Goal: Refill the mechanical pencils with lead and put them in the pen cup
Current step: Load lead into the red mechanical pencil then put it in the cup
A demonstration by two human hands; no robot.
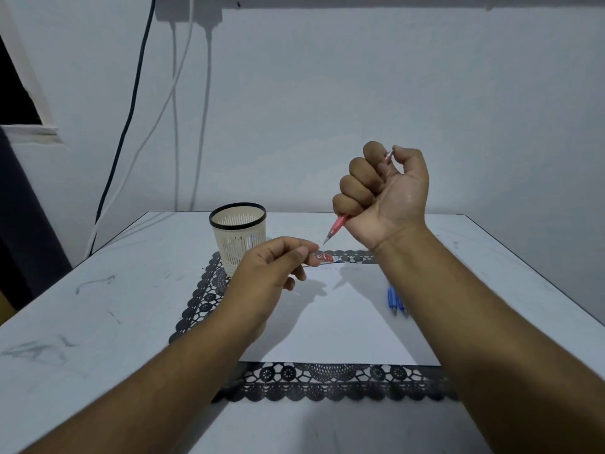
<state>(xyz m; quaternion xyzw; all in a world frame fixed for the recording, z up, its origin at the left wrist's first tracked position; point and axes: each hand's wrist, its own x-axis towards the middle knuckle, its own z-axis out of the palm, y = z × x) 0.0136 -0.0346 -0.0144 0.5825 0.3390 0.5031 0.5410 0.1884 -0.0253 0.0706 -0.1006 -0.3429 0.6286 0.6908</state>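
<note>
My right hand (pixel 384 193) is raised above the table and grips a red mechanical pencil (pixel 339 226) in its fist, tip pointing down-left, thumb on the top end. My left hand (pixel 275 270) hovers lower and pinches a small lead case (pixel 327 258) with a red and white label between thumb and fingers. A cream slotted pen cup (pixel 238 235) with a black rim stands at the back left of the mat, with something blue showing through its slots. Two blue mechanical pencils (pixel 395 301) lie on the white sheet, partly hidden by my right forearm.
A white paper sheet (pixel 337 326) lies on a black lace placemat (pixel 327 381) on a pale table (pixel 98 306). Cables (pixel 131 103) hang down the wall behind at the left. The table's far edge is just behind the cup.
</note>
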